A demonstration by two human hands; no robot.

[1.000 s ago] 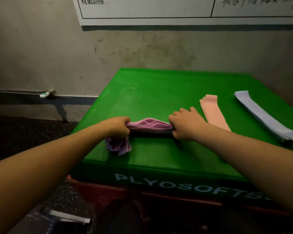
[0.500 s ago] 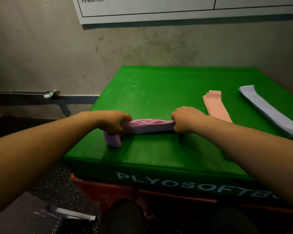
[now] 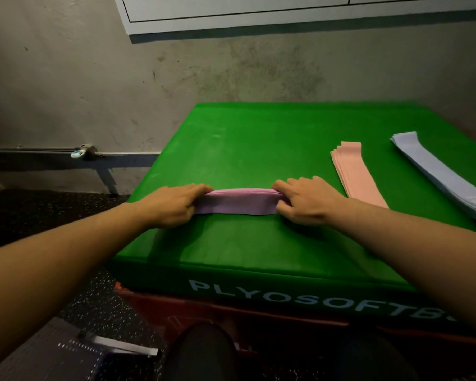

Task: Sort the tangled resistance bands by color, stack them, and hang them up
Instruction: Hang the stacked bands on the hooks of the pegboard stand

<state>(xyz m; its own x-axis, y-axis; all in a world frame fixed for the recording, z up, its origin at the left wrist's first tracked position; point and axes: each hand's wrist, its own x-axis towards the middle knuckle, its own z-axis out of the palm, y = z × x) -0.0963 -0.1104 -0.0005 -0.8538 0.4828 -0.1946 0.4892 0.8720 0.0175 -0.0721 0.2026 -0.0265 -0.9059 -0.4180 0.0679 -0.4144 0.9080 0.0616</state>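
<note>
Reaching out over the green box (image 3: 259,149), left hand (image 3: 173,206) and right hand (image 3: 307,203) pinch the purple bands (image 3: 235,202) at each end; the ends hide under fingers (image 3: 283,185).

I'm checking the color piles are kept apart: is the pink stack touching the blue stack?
No, the pink stack and the blue stack lie apart with bare green box top between them.

The green box's (image 3: 259,149) front edge reads "PLYOSOFTB", cut off by an arm.
</note>
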